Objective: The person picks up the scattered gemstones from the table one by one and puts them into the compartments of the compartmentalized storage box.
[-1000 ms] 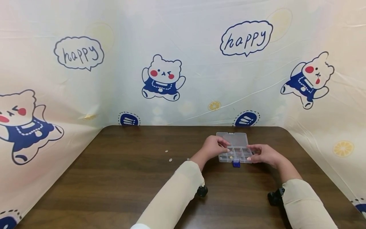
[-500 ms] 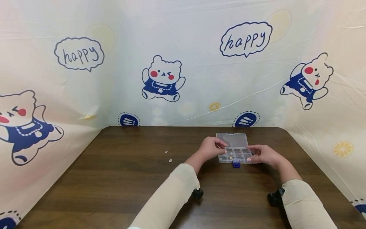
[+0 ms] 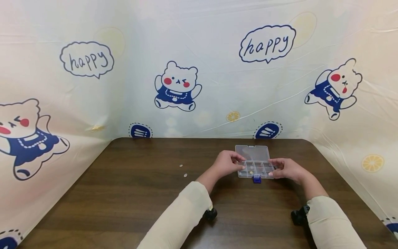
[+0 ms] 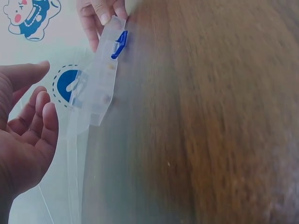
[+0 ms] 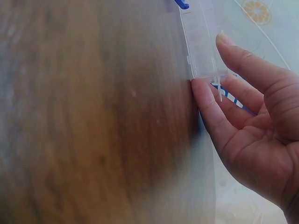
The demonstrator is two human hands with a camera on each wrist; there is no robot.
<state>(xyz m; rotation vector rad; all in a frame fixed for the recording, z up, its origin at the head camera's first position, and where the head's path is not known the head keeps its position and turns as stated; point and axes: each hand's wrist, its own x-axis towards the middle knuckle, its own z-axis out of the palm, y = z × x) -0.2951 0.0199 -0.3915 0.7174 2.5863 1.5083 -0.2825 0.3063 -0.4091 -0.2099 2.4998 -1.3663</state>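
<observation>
A clear plastic compartment box (image 3: 258, 169) sits on the table toward the back right, its lid (image 3: 253, 153) tipped back and a blue latch (image 3: 256, 179) at the front. Several small pieces, one of them yellowish, show in its compartments, too small to identify. My right hand (image 3: 287, 168) grips the box's right end between thumb and fingers. At the left end hovers my left hand (image 3: 226, 162). In the left wrist view this left hand (image 4: 28, 126) has loosely bent fingers, the thumb apart from them, and nothing shows in its grasp.
Two small pale flat pieces, one farther back (image 3: 181, 165) and one nearer (image 3: 185, 175), lie on the brown wooden table (image 3: 140, 193) left of my left arm. A printed cloth (image 3: 211, 86) hangs behind the table and along both sides.
My left hand has drawn back leftward from over the compartments to the box's left end. The small piece near my left wrist has gone from sight behind the arm. My right hand stays put.
</observation>
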